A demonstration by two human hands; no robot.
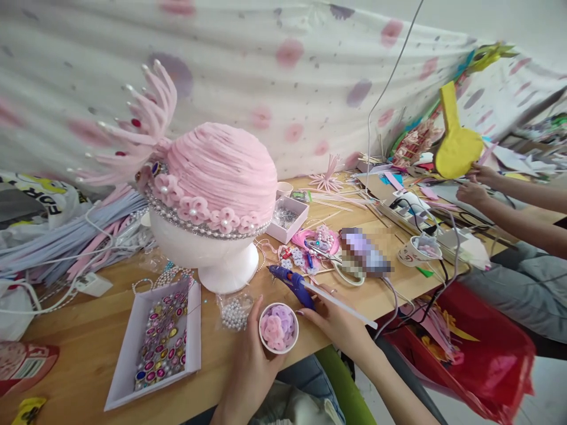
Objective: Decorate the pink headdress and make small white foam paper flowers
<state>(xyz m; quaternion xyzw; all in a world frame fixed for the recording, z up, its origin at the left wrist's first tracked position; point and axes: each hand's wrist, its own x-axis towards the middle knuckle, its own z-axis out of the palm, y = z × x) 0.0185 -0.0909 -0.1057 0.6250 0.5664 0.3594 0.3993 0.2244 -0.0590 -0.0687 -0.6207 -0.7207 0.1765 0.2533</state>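
Note:
My left hand (251, 369) is wrapped round a white paper cup (295, 341) filled with pink and lilac fuzzy flowers (279, 327). At the right of the cup, my right hand (334, 316) is on a blue glue gun (292, 283), whose long white glue stick (343, 304) sticks out at the back. Behind both hands a white foam head (221, 262) wears a pink cap (225, 171) with a band of pink flowers, pearls and silver trim. Pink branches (142, 133) with pearl tips rise from its left side. A bag of pearls (233, 313) lies beside my left hand.
A tray of coloured gems (194, 330) stands left. A small pin box (296, 227), scissors (348, 271) and another cup (414, 255) lie farther back. At the right, another person's hands (478, 186) hold a yellow piece (458, 150). Cables and a red bag (496, 348) are near the right edge.

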